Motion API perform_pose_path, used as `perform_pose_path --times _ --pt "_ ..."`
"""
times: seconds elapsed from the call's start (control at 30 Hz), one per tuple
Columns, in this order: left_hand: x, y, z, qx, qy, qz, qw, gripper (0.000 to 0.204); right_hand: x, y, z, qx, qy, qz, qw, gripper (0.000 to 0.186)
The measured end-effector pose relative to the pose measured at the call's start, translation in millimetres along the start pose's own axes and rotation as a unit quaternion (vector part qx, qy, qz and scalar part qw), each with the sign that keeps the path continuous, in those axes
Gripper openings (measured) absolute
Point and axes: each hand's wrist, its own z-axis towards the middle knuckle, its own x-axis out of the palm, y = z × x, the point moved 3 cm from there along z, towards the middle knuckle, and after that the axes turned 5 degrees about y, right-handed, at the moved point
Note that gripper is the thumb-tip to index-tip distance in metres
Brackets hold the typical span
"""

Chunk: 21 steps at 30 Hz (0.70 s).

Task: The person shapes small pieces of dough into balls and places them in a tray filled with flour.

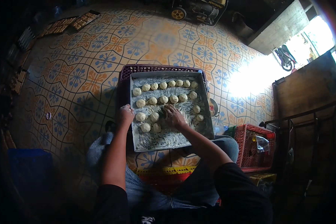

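A square metal baking tray (168,146), dusted with flour, holds rows of round pale dough balls (164,99). My left hand (126,114), floury at the fingers, is closed at the tray's left rim. Inside the tray, my right hand (174,115) reaches down just below the second row, its fingers bent toward the floured bottom. Whatever lies under those fingers is hidden. Left of them sits another dough ball (154,117), apart from the hand. Two smaller-looking dough balls (196,109) lie along the tray's right side.
Under the tray is a dark purple plastic crate (158,68). A red crate (254,147) with a clear plastic bag stands to the right. Filled trays (86,19) lie at the far left, and a wheeled machine (198,11) stands at the back. A blue container (30,168) is at the left.
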Motion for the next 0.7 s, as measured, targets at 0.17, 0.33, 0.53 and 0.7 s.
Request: perform_pose_path --times 0.17,0.33,0.53,0.7 --pt "-3 27 -13 -0.001 -0.024 0.014 1.0 0.022 -3 42 -11 -0.014 -0.012 -0.051 0.999 0.071" --pt "-1 40 -6 0.017 -0.04 0.016 0.999 0.016 -25 29 -14 -0.015 0.075 0.032 0.997 0.054" --pt "-1 27 -2 0.018 -0.03 0.014 0.999 0.016 -6 31 1 0.103 0.028 -0.021 0.994 0.08" --pt "-4 15 -7 0.015 -0.028 0.034 0.999 0.017 7 47 6 0.077 0.039 -0.088 0.992 0.084"
